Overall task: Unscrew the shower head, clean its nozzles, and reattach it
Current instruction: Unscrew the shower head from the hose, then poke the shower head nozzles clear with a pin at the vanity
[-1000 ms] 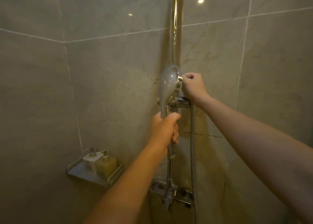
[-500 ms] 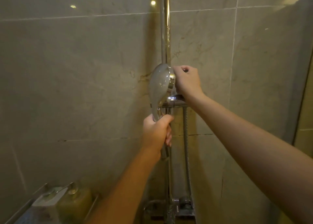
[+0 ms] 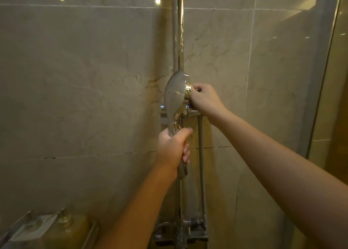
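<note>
My left hand point(image 3: 174, 147) grips the upright shower head point(image 3: 176, 96) below the bracket point(image 3: 190, 113); right hand point(image 3: 204, 100) pinches its rim just above.

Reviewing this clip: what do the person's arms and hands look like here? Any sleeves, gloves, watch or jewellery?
Both forearms are bare as far as the frame shows, with no sleeve in view. The left hand and right hand wear no gloves. No watch, bracelet or ring shows on the visible sides of the wrists and fingers. No marks or tattoos can be made out in the dim, warm light.
</note>
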Demonstrator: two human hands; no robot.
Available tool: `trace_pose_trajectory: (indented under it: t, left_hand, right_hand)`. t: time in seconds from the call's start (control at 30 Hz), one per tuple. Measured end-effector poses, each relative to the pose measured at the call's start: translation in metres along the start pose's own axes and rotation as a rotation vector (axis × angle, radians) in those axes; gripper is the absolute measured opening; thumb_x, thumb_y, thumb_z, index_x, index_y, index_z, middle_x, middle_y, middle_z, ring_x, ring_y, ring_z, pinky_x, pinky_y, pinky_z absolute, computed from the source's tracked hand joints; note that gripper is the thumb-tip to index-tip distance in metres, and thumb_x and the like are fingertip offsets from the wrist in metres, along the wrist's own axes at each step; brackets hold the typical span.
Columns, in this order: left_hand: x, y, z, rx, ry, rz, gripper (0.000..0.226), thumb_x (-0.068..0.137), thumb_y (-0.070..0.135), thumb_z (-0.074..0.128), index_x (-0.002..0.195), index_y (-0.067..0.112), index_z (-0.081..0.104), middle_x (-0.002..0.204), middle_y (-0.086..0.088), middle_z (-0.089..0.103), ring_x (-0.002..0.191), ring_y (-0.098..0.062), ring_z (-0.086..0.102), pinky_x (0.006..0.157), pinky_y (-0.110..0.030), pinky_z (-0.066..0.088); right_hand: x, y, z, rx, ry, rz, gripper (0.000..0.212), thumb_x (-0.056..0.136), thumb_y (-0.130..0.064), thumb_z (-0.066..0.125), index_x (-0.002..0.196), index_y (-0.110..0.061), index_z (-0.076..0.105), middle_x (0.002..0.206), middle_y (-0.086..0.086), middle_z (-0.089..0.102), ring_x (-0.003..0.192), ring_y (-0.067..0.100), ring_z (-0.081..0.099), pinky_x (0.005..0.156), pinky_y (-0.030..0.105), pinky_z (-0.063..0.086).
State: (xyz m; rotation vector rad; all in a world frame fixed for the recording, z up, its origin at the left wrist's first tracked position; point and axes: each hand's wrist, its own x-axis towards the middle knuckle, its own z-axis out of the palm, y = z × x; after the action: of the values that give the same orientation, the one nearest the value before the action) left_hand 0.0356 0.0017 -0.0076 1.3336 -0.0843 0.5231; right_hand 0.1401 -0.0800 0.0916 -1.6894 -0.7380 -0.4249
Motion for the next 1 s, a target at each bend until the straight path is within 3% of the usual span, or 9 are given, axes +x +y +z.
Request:
trace_pose_trajectory:
  t: [0.17, 0.3, 0.37, 0.5, 0.67, 0.77, 0.83, 1.0]
  left_hand:
    - [-0.009, -0.004, 0.004, -0.004, -0.009, -0.016, 0.034, 0.095, 0.013, 0.065, 0.068, 0.014, 0.045, 0.044, -0.003, 0.037, 0.034, -0.018, 0.034, 0.041, -0.028, 0.035]
    - [-0.014, -0.006, 0.003, 0.017, 0.007, -0.023, 0.027, 0.095, 0.013, 0.065, 0.075, 0.011, 0.047, 0.046, -0.004, 0.039, 0.035, -0.019, 0.035, 0.041, -0.027, 0.036]
    - [-0.015, -0.007, 0.004, 0.022, 0.017, -0.028, 0.025, 0.095, 0.013, 0.064, 0.077, 0.011, 0.047, 0.046, -0.004, 0.038, 0.035, -0.019, 0.035, 0.041, -0.028, 0.036]
    - [-0.019, -0.012, 0.006, 0.042, 0.040, -0.031, 0.026, 0.095, 0.013, 0.065, 0.076, 0.012, 0.047, 0.047, -0.003, 0.040, 0.036, -0.019, 0.035, 0.043, -0.029, 0.036]
    - [-0.031, -0.020, 0.019, 0.091, 0.056, 0.001, 0.022, 0.095, 0.012, 0.063, 0.078, 0.011, 0.050, 0.048, -0.003, 0.043, 0.038, -0.019, 0.037, 0.044, -0.031, 0.038]
    - [-0.044, -0.029, 0.038, 0.111, 0.015, 0.032, 0.021, 0.096, 0.012, 0.062, 0.077, 0.010, 0.052, 0.048, -0.005, 0.043, 0.039, -0.021, 0.036, 0.043, -0.030, 0.039]
    - [-0.055, -0.042, 0.054, 0.120, -0.041, 0.033, 0.023, 0.096, 0.011, 0.062, 0.076, 0.010, 0.051, 0.049, -0.005, 0.043, 0.038, -0.020, 0.037, 0.042, -0.029, 0.039]
    - [-0.093, -0.102, 0.101, 0.110, -0.159, -0.075, 0.028, 0.096, 0.010, 0.062, 0.072, 0.012, 0.048, 0.047, -0.005, 0.041, 0.037, -0.018, 0.036, 0.041, -0.030, 0.036]
  right_hand:
    - [-0.011, 0.002, -0.004, 0.074, -0.032, 0.002, 0.031, 0.094, -0.037, 0.056, 0.073, -0.015, 0.061, 0.068, -0.002, 0.063, 0.069, 0.014, 0.060, 0.072, 0.040, 0.052]
    - [-0.013, 0.005, -0.012, -0.108, -0.097, 0.004, 0.027, 0.091, -0.034, 0.059, 0.082, -0.012, 0.071, 0.080, 0.006, 0.071, 0.075, 0.019, 0.064, 0.075, 0.040, 0.054]
    - [-0.016, 0.006, -0.015, -0.131, -0.098, -0.008, 0.027, 0.091, -0.036, 0.058, 0.081, -0.015, 0.070, 0.080, 0.002, 0.068, 0.075, 0.015, 0.062, 0.076, 0.038, 0.052]
    - [-0.019, 0.009, -0.018, -0.054, -0.125, 0.033, 0.026, 0.083, -0.040, 0.062, 0.083, -0.015, 0.071, 0.086, 0.004, 0.074, 0.088, 0.024, 0.070, 0.084, 0.048, 0.057]
    - [-0.037, 0.018, -0.030, 0.009, -0.117, -0.008, 0.020, 0.089, -0.024, 0.064, 0.107, -0.017, 0.068, 0.098, 0.001, 0.074, 0.087, 0.012, 0.071, 0.077, 0.031, 0.057]
    - [-0.071, 0.038, -0.050, -0.113, -0.028, -0.080, 0.033, 0.089, -0.035, 0.066, 0.120, -0.024, 0.061, 0.111, -0.007, 0.068, 0.100, 0.006, 0.064, 0.080, 0.021, 0.050]
    - [-0.103, 0.060, -0.070, -0.185, 0.022, -0.072, 0.042, 0.088, -0.043, 0.067, 0.125, -0.024, 0.057, 0.119, -0.009, 0.065, 0.104, 0.004, 0.061, 0.084, 0.024, 0.052]
    - [-0.196, 0.116, -0.135, -0.466, 0.121, 0.146, 0.047, 0.088, -0.037, 0.067, 0.131, -0.025, 0.053, 0.126, -0.010, 0.058, 0.107, 0.001, 0.056, 0.091, 0.034, 0.055]
